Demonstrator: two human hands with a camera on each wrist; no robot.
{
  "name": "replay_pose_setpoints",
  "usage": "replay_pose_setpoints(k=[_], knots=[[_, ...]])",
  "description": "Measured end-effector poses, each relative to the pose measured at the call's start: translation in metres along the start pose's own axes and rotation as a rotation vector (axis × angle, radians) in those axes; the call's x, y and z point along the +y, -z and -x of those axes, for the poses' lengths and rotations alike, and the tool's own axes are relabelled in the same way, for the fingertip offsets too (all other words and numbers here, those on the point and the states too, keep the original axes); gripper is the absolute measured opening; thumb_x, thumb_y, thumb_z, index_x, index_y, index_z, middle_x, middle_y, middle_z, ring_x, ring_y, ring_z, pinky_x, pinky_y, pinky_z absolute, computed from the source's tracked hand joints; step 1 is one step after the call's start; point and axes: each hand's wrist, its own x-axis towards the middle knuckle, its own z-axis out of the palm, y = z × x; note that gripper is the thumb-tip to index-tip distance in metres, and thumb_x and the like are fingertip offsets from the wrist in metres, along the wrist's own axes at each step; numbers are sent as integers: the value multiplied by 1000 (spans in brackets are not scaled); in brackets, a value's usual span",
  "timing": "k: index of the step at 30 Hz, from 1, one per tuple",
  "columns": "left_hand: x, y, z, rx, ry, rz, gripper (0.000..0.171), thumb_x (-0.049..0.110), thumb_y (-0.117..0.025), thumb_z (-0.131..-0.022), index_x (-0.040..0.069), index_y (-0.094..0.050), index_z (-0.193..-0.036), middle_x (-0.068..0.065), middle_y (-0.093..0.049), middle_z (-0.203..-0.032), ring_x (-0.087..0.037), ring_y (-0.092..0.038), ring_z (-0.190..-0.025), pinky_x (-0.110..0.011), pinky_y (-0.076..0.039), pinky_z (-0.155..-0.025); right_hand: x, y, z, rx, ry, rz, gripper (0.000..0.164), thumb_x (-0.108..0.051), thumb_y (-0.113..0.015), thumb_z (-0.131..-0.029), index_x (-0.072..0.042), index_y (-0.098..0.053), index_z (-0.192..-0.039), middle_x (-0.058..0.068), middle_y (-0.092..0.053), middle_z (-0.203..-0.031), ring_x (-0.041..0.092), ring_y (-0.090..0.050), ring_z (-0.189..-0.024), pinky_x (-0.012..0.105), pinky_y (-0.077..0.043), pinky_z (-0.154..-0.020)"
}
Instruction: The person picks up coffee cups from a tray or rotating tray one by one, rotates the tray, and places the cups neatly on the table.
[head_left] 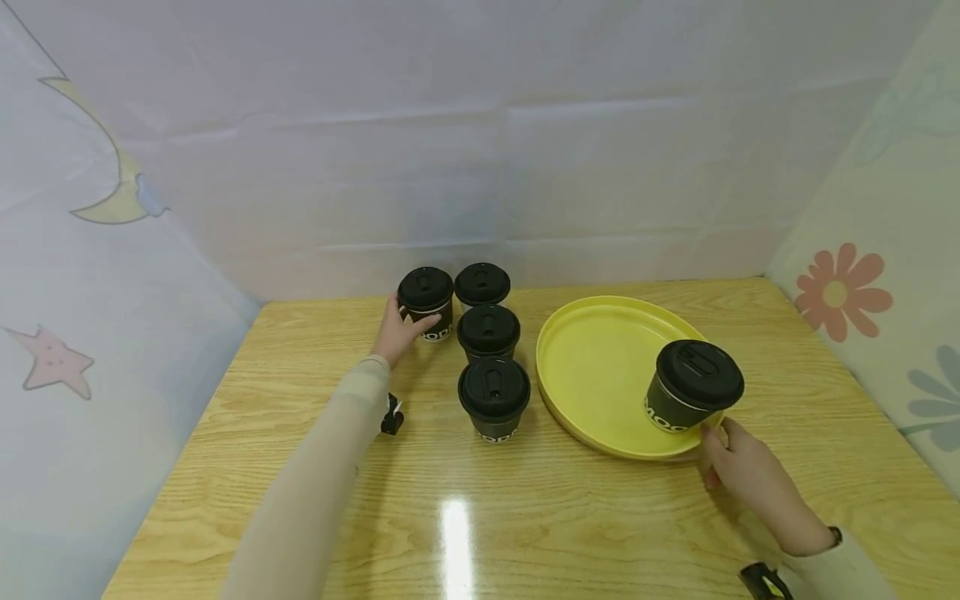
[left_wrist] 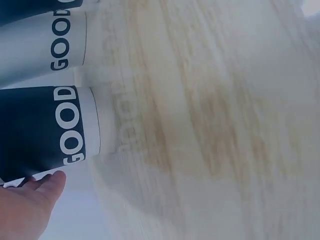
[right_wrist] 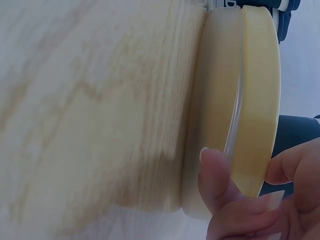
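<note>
Where the left hand [head_left: 397, 333] grips, a black cup [left_wrist: 35, 131] reads "GOOD".

Right hand [right_wrist: 265, 205]: pinches the right edge of the yellow tray [right_wrist: 257, 80].
Dark cup [right_wrist: 296, 134]: just past that edge.
Table [right_wrist: 110, 110]: shiny, light wood.

A round yellow tray [head_left: 592, 367], near rim perhaps slightly raised, carries one dark cup [head_left: 692, 387], black-lidded, around its four o'clock; three lidded cups [head_left: 489, 328] line up toward nine, a lettered cup [head_left: 427, 290] toward ten.
</note>
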Motion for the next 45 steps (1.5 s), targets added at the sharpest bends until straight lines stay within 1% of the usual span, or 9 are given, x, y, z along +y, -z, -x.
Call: replay_pose_setpoints(k=[7, 11, 13, 19, 23, 30, 38, 41, 45], knots=[[2, -11, 2, 63, 52, -30, 117, 29, -77, -86, 9, 17, -153, -15, 0, -161, -29, -10, -147, -44, -14, -117, 1, -1, 0, 1, 0, -1, 69, -33, -16, -106, 31, -19, -133, 3, -59, -61, 29, -60, -81, 60, -42, -87], [3, -19, 4, 110, 66, -61, 120, 33, -76, -86, 9, 22, -152, -16, 7, -161, -28, -7, -147, -43, -14, -117, 1, -3, 0, 3, 4, 1, 66, -33, -16, -106, 28, -23, -132, 3, -59, -61, 25, -59, -75, 56, -43, -83], [4, -22, 4, 132, 67, -68, 119, 34, -75, -86, 8, 20, -152, -17, 6, -161, -29, -7, -147, -43, -15, -117, 2, -3, 0, 2, 6, 0, 64, -32, -16, -106, 26, -25, -131, 3, -58, -61, 22, -57, -72, 51, -43, -80], [3, -22, 3, 195, 11, -43, 102, 29, -77, -85, 4, -4, -153, -20, -21, -155, -31, -25, -142, -43, -23, -115, 1, -3, 0, 3, 6, 3, 63, -32, -16, -106, 26, -26, -130, 3, -58, -61, 22, -57, -73, 51, -43, -80], [1, -16, 2, 160, -3, -46, 95, 29, -77, -86, 5, -11, -150, -19, -27, -152, -31, -29, -140, -43, -24, -114, 1, -2, 0, 7, 4, 2, 63, -33, -16, -107, 25, -27, -128, 3, -58, -61, 22, -57, -72, 50, -43, -79], [-3, -5, -2, 40, -17, 19, 85, 19, -76, -87, 5, -18, -147, -17, -25, -153, -32, -18, -145, -46, -20, -116, 1, -1, -1, 7, 2, 7, 65, -34, -16, -106, 27, -25, -130, 3, -58, -61, 25, -59, -76, 52, -43, -82], [-1, -4, -1, 24, -9, 30, 83, 17, -75, -87, 7, -20, -148, -14, -23, -154, -33, -15, -146, -45, -18, -116, 2, -1, 0, 4, 12, 4, 66, -34, -16, -107, 27, -25, -128, 3, -58, -60, 26, -59, -78, 54, -42, -83], [-1, -4, 0, 22, 8, 19, 88, 19, -75, -87, 9, -16, -151, -13, -20, -157, -34, -15, -145, -47, -20, -116, 1, -1, 0, 3, 9, 4, 65, -34, -16, -107, 27, -25, -127, 3, -58, -61, 22, -57, -72, 51, -42, -81], [0, -3, 6, 29, 45, -5, 102, 25, -75, -88, 11, -1, -156, -13, -9, -160, -34, -13, -146, -48, -20, -115, 0, 0, 1, 4, 9, 6, 64, -33, -16, -107, 27, -26, -127, 3, -58, -61, 21, -55, -68, 51, -42, -82]])
